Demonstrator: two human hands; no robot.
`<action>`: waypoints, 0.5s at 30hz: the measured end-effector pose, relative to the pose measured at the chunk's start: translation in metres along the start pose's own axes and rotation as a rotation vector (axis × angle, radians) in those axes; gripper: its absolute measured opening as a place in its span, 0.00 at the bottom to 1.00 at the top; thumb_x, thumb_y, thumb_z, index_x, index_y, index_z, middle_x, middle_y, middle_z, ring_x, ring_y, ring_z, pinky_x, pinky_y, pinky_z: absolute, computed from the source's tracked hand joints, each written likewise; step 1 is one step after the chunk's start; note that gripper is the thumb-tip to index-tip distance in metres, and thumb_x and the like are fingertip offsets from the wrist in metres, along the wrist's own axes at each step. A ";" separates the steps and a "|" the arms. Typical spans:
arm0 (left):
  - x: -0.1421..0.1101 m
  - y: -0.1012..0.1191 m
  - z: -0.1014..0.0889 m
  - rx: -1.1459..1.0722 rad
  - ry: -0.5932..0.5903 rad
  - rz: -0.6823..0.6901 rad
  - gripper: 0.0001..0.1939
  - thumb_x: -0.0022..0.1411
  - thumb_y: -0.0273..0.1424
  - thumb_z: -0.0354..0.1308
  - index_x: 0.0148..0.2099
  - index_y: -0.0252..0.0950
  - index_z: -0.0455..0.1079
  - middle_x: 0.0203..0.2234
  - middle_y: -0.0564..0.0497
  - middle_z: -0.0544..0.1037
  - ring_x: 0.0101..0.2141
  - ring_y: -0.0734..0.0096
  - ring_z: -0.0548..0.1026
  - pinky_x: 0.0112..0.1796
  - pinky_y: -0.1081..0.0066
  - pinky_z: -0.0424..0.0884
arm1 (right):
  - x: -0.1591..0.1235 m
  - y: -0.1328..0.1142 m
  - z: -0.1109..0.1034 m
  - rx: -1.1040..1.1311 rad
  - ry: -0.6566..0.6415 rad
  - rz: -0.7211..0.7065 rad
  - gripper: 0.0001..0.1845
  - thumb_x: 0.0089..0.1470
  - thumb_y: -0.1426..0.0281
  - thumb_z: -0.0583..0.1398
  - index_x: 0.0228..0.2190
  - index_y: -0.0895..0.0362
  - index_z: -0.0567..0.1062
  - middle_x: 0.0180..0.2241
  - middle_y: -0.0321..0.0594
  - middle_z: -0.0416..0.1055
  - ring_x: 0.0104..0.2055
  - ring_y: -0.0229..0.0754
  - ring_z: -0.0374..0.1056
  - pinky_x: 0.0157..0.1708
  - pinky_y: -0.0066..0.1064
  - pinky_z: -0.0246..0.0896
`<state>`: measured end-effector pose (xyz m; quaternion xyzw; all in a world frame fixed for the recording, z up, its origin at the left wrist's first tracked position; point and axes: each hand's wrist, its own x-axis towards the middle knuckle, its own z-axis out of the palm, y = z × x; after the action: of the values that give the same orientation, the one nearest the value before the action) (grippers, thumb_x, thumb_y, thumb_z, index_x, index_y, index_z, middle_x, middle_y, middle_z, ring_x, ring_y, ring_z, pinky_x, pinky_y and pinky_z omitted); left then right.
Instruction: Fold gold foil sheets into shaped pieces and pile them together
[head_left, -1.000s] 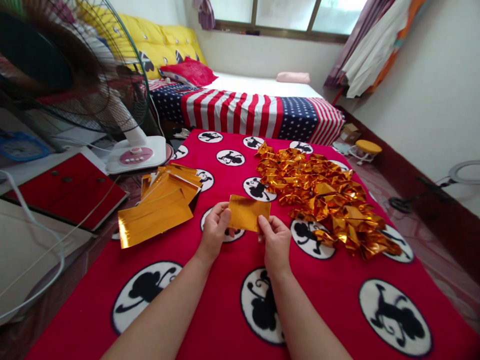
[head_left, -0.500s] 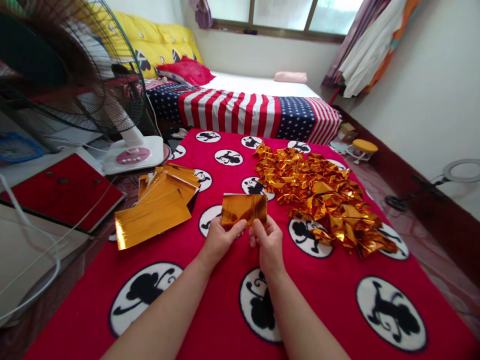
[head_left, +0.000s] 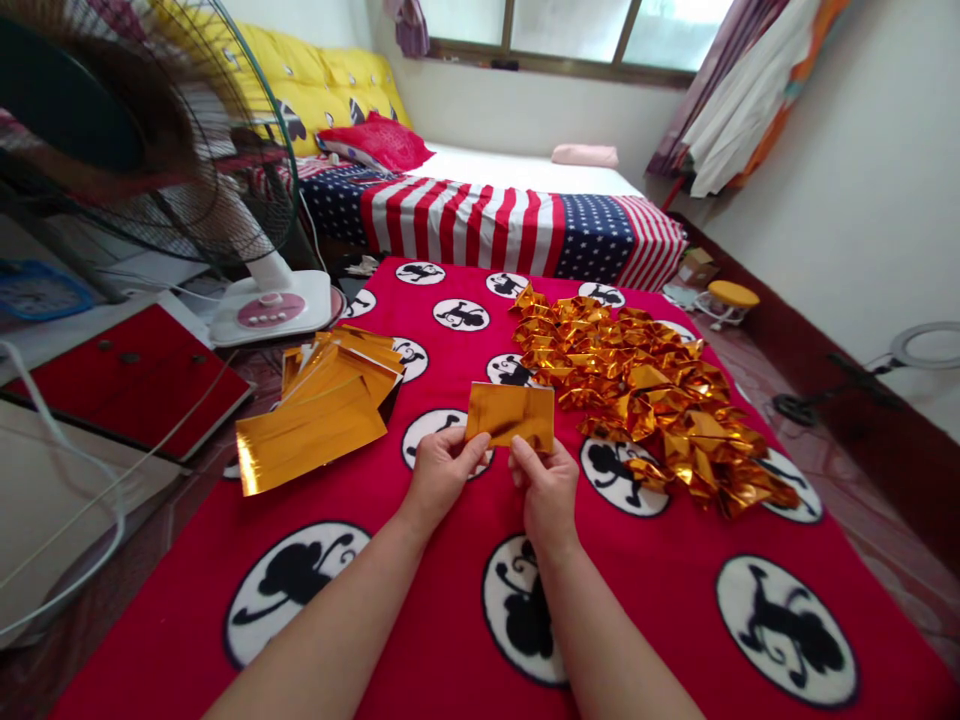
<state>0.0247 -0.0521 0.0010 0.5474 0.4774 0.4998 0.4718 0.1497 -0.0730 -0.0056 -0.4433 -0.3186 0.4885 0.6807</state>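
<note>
A folded sheet of gold foil paper [head_left: 511,412] is held up over the red cloth, its shiny face toward me. My left hand [head_left: 442,468] pinches its lower left corner, thumb in front. At the lower right edge, my right hand [head_left: 546,478] grips it the same way. To the left lies a loose stack of flat gold foil sheets [head_left: 311,435], partly fanned out. On the right is a heap of folded, crinkled gold foil pieces [head_left: 645,390], apart from both hands.
The red cloth [head_left: 420,650] with monkey prints covers the surface before me. A spinning fan [head_left: 270,305] stands at the left beside a red-topped cabinet [head_left: 127,375]. Behind is a bed with a flag-patterned cover [head_left: 487,225]. A yellow stool [head_left: 731,293] stands at the right.
The folded foil sheet has shifted to the right in both hands, and more of its left side has come clear of the left fingers. The stack and the heap look the same.
</note>
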 end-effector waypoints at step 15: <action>-0.001 -0.001 0.000 0.003 -0.061 0.045 0.17 0.60 0.38 0.58 0.23 0.33 0.66 0.16 0.56 0.64 0.19 0.80 0.60 0.22 0.77 0.55 | -0.006 0.005 0.009 0.144 -0.001 0.073 0.22 0.47 0.67 0.67 0.18 0.55 0.58 0.14 0.23 0.48 0.16 0.28 0.40 0.17 0.26 0.33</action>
<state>0.0250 -0.0526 0.0001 0.5737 0.4510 0.4927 0.4740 0.1384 -0.0757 -0.0064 -0.4043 -0.2663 0.5349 0.6924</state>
